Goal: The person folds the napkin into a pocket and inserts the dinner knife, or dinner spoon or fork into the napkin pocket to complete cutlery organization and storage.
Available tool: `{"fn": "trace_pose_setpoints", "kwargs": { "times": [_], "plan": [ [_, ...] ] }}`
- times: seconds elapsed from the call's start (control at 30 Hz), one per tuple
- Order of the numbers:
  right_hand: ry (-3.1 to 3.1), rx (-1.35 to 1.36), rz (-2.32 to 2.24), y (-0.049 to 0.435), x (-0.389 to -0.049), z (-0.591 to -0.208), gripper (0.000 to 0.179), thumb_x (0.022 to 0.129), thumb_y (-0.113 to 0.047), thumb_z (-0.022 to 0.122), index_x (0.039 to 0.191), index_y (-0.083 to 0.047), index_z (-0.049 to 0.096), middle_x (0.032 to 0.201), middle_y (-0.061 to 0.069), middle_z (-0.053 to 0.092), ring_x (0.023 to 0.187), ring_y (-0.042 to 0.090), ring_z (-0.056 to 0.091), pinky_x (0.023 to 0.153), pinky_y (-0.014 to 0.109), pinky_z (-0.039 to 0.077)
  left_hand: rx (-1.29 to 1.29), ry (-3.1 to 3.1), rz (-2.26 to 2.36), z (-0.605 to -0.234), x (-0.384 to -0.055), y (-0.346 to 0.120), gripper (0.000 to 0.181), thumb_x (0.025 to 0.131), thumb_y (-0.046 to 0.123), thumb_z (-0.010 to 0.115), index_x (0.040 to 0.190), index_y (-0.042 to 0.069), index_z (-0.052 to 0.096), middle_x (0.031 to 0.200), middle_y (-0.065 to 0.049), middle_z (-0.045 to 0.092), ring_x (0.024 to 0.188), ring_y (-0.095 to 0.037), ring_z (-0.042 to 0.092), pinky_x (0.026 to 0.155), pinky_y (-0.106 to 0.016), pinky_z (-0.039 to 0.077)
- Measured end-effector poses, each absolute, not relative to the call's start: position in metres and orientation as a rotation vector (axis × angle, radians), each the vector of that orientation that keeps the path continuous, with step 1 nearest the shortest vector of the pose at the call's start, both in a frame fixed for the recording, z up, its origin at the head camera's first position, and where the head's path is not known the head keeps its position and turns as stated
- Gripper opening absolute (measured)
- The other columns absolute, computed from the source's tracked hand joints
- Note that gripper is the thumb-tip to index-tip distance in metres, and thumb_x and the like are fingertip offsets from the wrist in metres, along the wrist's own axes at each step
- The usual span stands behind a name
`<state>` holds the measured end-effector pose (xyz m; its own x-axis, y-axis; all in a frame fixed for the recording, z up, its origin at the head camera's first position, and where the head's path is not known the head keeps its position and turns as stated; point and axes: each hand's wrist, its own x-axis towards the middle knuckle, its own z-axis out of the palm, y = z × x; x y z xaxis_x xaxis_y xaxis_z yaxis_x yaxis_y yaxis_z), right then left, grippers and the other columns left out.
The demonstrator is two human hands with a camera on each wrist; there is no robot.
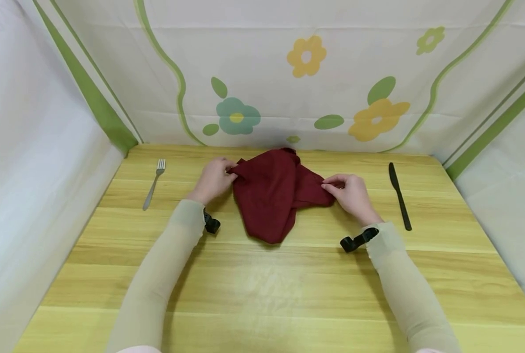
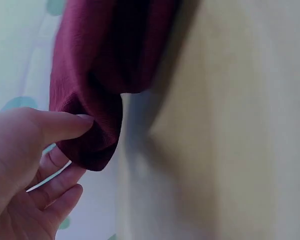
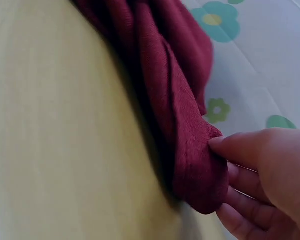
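Note:
A dark red cloth napkin (image 1: 268,196) lies bunched in loose folds near the back of the table, one rounded flap hanging toward the front. My left hand (image 1: 214,179) pinches its left corner between thumb and fingers; in the left wrist view the thumb presses on the folded cloth (image 2: 97,135). At the opposite side, my right hand (image 1: 350,193) pinches the right corner, and the right wrist view shows the thumb on top of that cloth end (image 3: 202,170) with the fingers beneath.
On the left of the wooden table (image 1: 262,294) lies a silver fork (image 1: 154,184), tines to the back. A black knife (image 1: 400,196) lies to the right of my right hand. White curtains with printed flowers (image 1: 306,56) enclose the back and sides.

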<state>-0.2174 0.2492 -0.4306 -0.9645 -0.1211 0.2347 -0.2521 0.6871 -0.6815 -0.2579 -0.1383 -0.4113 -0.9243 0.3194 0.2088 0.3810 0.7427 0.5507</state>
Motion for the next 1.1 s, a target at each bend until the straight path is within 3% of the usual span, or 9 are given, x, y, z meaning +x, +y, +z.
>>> {"fn": "trace_pose_setpoints", "kwargs": {
  "times": [0.37, 0.5, 0.63, 0.73, 0.87, 1.1],
  "plan": [
    [-2.591, 0.151, 1.223, 0.284, -0.207, -0.398, 0.027, 0.1, -0.027, 0.069, 0.11, -0.003, 0.077, 0.097, 0.013, 0.073, 0.08, 0.011, 0.064, 0.067, 0.017, 0.046, -0.471, -2.487, -1.144, -0.368, -0.248, -0.162, 0.01, 0.093, 0.005, 0.074, 0.101, 0.005, 0.079, 0.105, -0.01, 0.075, 0.107, -0.028, 0.068, 0.096, -0.042, 0.05],
    [-2.523, 0.161, 1.284, 0.297, -0.204, -0.387, 0.027, 0.101, -0.022, 0.068, 0.112, 0.001, 0.075, 0.101, 0.012, 0.072, 0.083, 0.008, 0.065, 0.071, 0.014, 0.048, -0.468, -2.404, -1.167, -0.352, -0.237, -0.169, 0.007, 0.091, 0.006, 0.077, 0.098, 0.006, 0.079, 0.099, -0.006, 0.075, 0.1, -0.022, 0.066, 0.089, -0.037, 0.049],
    [-2.503, 0.168, 1.332, 0.309, -0.197, -0.377, 0.027, 0.101, -0.021, 0.067, 0.115, 0.002, 0.073, 0.099, 0.0, 0.071, 0.086, 0.005, 0.064, 0.071, 0.013, 0.048, -0.521, -2.391, -1.125, -0.341, -0.223, -0.175, 0.008, 0.09, 0.01, 0.08, 0.097, 0.008, 0.08, 0.092, -0.002, 0.073, 0.084, -0.016, 0.063, 0.077, -0.036, 0.049],
    [-2.515, 0.186, 1.378, 0.315, -0.186, -0.366, 0.028, 0.102, -0.021, 0.065, 0.116, 0.003, 0.071, 0.097, -0.01, 0.07, 0.088, 0.005, 0.063, 0.073, 0.014, 0.047, -0.57, -2.389, -1.056, -0.338, -0.211, -0.181, 0.008, 0.089, 0.015, 0.083, 0.095, 0.011, 0.081, 0.087, 0.003, 0.07, 0.074, -0.012, 0.058, 0.068, -0.032, 0.047],
    [-2.555, 0.269, 1.441, 0.322, -0.168, -0.352, 0.023, 0.104, -0.016, 0.062, 0.115, 0.004, 0.068, 0.097, -0.011, 0.069, 0.089, 0.006, 0.061, 0.077, 0.014, 0.045, -0.668, -2.346, -1.038, -0.331, -0.187, -0.187, 0.007, 0.087, 0.015, 0.085, 0.093, 0.012, 0.081, 0.083, 0.007, 0.069, 0.067, -0.009, 0.054, 0.06, -0.023, 0.041],
    [-2.752, 0.392, 1.404, 0.34, -0.13, -0.34, 0.019, 0.106, -0.013, 0.058, 0.114, 0.0, 0.068, 0.101, -0.001, 0.07, 0.089, 0.011, 0.062, 0.079, 0.017, 0.046, -0.959, -2.528, -0.977, -0.324, -0.128, -0.193, 0.008, 0.086, 0.018, 0.085, 0.093, 0.019, 0.081, 0.09, 0.012, 0.074, 0.077, -0.005, 0.067, 0.068, -0.025, 0.053]
  ]
}}
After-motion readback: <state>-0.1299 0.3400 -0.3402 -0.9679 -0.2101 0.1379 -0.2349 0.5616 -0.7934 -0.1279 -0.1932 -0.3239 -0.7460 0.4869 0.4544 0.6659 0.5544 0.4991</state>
